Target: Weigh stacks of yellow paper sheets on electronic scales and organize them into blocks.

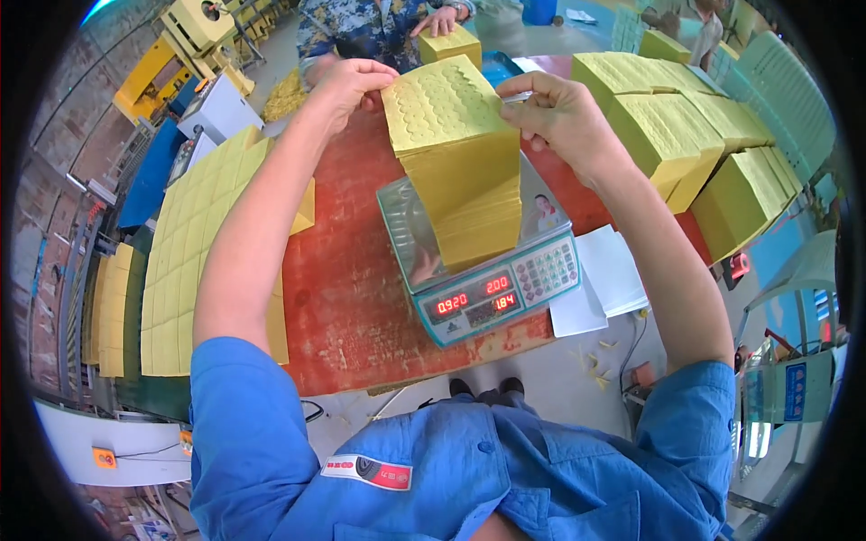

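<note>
A tall stack of yellow paper (469, 194) stands on a digital scale (552, 223) with a lit red display. Its top sheet carries rows of embossed round, scalloped marks. My left hand (347, 90) pinches the stack's upper left corner between thumb and fingers. At the stack's right edge, my right hand (564, 117) has its thumb and forefinger drawn together. A small, shiny pale thing shows between those fingers; I cannot make out what it is. Under the stack, most of the scale's metal plate is hidden.
The scale rests on a worn red table (338, 270). More yellow paper stacks (672, 131) stand at the right, and yellow blocks (203, 243) lie in rows at the left. White sheets (609, 270) lie beside the scale. Across the table, a person's hand (440, 20) rests on another yellow stack (451, 43).
</note>
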### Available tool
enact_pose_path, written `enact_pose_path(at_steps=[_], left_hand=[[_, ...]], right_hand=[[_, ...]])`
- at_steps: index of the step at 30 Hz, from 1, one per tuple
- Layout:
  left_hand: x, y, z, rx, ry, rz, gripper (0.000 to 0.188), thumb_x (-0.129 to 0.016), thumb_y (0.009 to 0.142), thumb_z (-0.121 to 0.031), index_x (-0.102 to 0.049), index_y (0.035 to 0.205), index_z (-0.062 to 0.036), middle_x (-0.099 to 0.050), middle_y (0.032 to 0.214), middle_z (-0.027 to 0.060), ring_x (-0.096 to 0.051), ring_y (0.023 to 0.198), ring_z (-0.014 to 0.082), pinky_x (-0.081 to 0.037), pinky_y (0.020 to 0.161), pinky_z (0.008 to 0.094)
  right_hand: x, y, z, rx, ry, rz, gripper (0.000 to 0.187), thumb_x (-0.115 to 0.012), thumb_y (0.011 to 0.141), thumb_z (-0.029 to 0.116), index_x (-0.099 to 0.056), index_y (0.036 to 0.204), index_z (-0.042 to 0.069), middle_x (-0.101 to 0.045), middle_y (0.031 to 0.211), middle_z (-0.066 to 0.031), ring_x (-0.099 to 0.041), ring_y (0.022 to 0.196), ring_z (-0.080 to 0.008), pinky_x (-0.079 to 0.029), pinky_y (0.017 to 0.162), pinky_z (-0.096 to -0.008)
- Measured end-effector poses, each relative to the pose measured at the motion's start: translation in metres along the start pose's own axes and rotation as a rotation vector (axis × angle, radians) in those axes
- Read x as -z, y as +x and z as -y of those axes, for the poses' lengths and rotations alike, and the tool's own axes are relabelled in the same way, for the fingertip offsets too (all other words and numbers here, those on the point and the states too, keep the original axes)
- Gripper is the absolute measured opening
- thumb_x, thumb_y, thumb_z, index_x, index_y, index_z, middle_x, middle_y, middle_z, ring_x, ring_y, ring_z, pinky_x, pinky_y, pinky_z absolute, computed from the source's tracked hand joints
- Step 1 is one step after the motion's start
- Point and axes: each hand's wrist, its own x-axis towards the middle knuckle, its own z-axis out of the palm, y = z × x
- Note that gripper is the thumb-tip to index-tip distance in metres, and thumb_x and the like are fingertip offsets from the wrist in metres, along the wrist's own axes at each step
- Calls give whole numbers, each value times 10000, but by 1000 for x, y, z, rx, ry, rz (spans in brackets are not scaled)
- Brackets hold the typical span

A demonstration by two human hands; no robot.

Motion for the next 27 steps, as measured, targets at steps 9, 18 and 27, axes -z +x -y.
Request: enact_pose_path(at_steps=[9,18,27], left_hand=[[-2,-14,15,-49,-193,-102,185,-625,915,-214,-678,996,-57,-667,849,9,-585,693,81,-453,604,226],[-53,-97,5,-270,-390,-557,235,-564,956,-178,-672,1051,7,-680,943,71,-621,854,121,-483,801,263],[-120,-125,8,-312,-633,-440,612,-483,998,-363,-346,1438,39,-423,1449,170,-374,1354,236,-261,1129,329]], right_hand=[[-1,-5,1,-25,91,-8,234,-650,894,138,-668,1090,11,-569,736,10,-516,644,-56,-416,579,-206],[2,13,-15,-52,-5,-42,273,-595,929,201,-668,1118,19,-661,891,-26,-577,751,-88,-446,675,-235],[-19,32,-28,-3,274,-41,385,-528,962,261,-609,1225,-9,-636,1165,-96,-579,1064,-183,-434,922,-319]])
